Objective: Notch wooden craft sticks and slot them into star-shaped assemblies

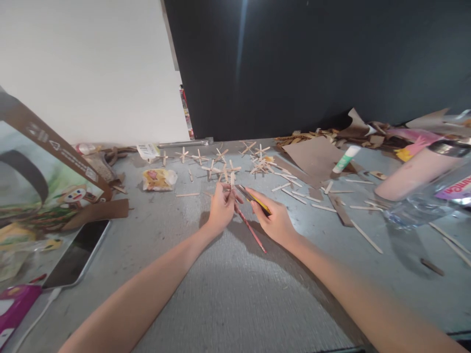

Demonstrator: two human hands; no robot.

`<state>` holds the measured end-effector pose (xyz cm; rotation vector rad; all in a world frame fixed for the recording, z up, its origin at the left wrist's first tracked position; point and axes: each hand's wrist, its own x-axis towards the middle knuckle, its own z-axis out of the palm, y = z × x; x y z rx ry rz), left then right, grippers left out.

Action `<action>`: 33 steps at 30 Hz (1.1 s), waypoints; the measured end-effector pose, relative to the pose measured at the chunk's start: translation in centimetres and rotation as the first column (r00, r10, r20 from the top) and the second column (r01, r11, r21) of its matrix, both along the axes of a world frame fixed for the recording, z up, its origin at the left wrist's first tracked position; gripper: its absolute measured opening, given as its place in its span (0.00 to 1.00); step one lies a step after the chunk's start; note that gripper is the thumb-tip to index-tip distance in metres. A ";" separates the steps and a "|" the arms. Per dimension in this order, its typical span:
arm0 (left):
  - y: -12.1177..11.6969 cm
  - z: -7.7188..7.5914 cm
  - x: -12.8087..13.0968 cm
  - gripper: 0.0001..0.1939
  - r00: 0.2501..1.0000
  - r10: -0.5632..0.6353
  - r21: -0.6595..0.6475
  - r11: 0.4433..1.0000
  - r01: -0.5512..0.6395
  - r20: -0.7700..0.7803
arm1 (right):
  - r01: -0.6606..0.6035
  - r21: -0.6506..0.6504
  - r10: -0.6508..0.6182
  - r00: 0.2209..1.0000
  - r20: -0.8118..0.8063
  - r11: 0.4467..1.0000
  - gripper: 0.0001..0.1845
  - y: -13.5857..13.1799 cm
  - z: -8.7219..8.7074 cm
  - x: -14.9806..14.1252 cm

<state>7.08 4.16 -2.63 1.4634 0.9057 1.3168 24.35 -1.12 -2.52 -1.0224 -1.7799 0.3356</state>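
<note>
My left hand (220, 210) is closed, its fingers pinching a short wooden stick (232, 179) that points up. Close beside it, my right hand (275, 220) grips a yellow and black utility knife (260, 203), with the blade end toward the stick. Below the left fingers a red pencil (251, 231) slants toward me across the table; whether those fingers touch it I cannot tell. Just beyond both hands stand several crossed-stick pieces (199, 157), with a denser cluster (262, 163) to the right.
Loose wooden sticks (293, 196), cardboard (312, 159) and a glue stick (346, 159) lie to the right. Farther right are a pink flask (408, 171) and a clear plastic bottle (415, 208). A phone (79, 255), a printed bag (47, 162) and a snack packet (159, 180) are on the left.
</note>
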 end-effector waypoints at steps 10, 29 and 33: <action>0.8 0.2 -0.1 0.16 0.988 -0.154 -0.125 0.980 0.153 0.005 | 0.010 -0.323 -0.118 0.941 -0.318 0.946 0.21 0.8 0.8 -0.2; -0.1 0.8 0.0 0.25 0.903 -0.356 -0.122 0.934 0.336 -0.241 | -0.003 -0.429 -0.167 0.919 -0.358 0.903 0.27 1.2 0.9 -0.1; 0.0 0.8 0.0 0.26 0.909 -0.359 -0.143 0.931 0.335 -0.209 | -0.042 -0.396 -0.123 0.916 -0.381 0.917 0.24 1.1 0.8 -0.1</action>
